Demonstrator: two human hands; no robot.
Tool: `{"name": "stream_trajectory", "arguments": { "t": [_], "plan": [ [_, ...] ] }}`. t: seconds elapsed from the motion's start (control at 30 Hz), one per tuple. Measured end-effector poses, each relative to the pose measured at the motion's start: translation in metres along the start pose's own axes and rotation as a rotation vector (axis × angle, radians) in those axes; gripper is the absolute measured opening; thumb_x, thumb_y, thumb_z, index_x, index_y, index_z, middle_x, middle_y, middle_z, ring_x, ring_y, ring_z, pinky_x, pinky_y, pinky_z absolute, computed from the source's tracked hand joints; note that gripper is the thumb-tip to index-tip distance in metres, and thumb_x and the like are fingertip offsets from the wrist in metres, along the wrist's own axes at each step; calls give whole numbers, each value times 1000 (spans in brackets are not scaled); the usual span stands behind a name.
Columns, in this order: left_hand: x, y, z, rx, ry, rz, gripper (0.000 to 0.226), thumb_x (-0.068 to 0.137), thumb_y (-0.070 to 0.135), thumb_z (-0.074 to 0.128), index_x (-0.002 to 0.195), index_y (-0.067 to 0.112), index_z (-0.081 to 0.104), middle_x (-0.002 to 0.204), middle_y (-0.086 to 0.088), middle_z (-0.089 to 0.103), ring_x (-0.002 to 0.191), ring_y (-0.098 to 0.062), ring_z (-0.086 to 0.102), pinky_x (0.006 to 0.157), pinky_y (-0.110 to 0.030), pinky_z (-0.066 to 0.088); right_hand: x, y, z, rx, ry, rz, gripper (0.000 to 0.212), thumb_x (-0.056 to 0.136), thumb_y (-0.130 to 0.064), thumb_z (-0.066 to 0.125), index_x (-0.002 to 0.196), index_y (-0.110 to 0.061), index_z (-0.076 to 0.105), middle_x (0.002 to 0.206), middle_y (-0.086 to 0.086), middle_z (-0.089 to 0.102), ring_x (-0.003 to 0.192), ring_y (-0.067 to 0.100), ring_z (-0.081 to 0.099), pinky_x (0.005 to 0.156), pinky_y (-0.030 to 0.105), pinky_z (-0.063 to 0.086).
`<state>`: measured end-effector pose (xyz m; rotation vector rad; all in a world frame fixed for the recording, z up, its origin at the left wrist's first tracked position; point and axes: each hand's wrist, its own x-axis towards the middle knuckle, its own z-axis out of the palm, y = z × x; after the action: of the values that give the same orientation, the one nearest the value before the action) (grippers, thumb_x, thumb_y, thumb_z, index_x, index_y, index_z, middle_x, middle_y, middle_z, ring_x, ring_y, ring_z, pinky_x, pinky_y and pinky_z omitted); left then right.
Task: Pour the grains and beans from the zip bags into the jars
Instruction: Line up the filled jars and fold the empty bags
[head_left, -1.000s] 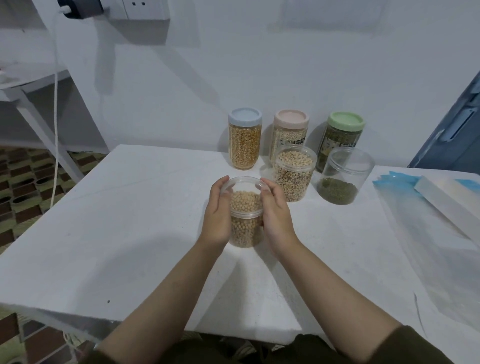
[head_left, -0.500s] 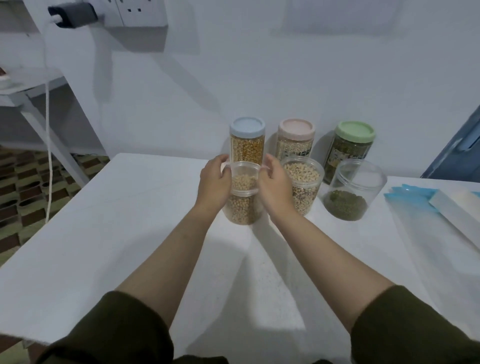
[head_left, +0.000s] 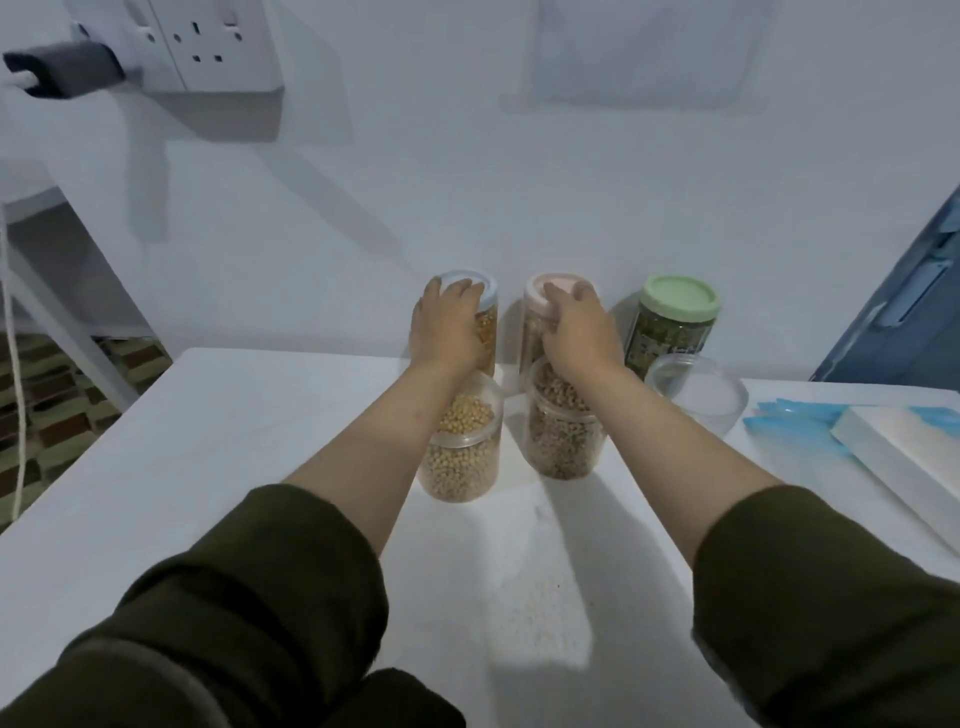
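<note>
— How much room is there on the table (head_left: 218, 467)?

— Bare surface at the left and front; the jars crowd the far edge by the wall, and zip bags (head_left: 795, 421) under a white box (head_left: 898, 462) fill the right.

— And the hands?

— The left hand (head_left: 447, 327) grips the blue-lidded jar (head_left: 485, 291) of yellow kernels; the right hand (head_left: 579, 327) grips the pink-lidded jar (head_left: 540, 291). A green-lidded jar (head_left: 675, 322) stands beside them.

— The open ones?

— In front: a jar of pale beans (head_left: 462, 457), a jar of speckled beans (head_left: 563, 441), and a clear jar (head_left: 701, 400) whose contents I can't make out.

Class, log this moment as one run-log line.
left hand: grips blue-lidded jar | right hand: grips pink-lidded jar | front jars: lidless
</note>
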<state>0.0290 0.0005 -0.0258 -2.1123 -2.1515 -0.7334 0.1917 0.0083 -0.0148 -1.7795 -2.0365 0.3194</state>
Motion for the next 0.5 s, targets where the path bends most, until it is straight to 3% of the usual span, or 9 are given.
{"name": "stream_trajectory", "arguments": {
  "t": [0.13, 0.5],
  "plan": [
    [12, -7, 5, -72, 27, 6, 56, 96, 7, 59, 147, 18, 43, 154, 0, 41, 148, -25, 20, 113, -39, 32, 8, 2, 5, 81, 52, -22, 58, 96, -3, 45, 148, -27, 46, 159, 13, 28, 131, 44, 42, 111, 48, 38],
    [34, -6, 11, -30, 29, 7, 56, 95, 9, 61, 147, 14, 42, 153, -3, 41, 145, -27, 22, 112, -42, 35, 21, -5, 6, 1, 117, 5, 60, 97, 5, 40, 149, -24, 42, 155, 13, 31, 126, 43, 40, 98, 44, 42]
  ]
}}
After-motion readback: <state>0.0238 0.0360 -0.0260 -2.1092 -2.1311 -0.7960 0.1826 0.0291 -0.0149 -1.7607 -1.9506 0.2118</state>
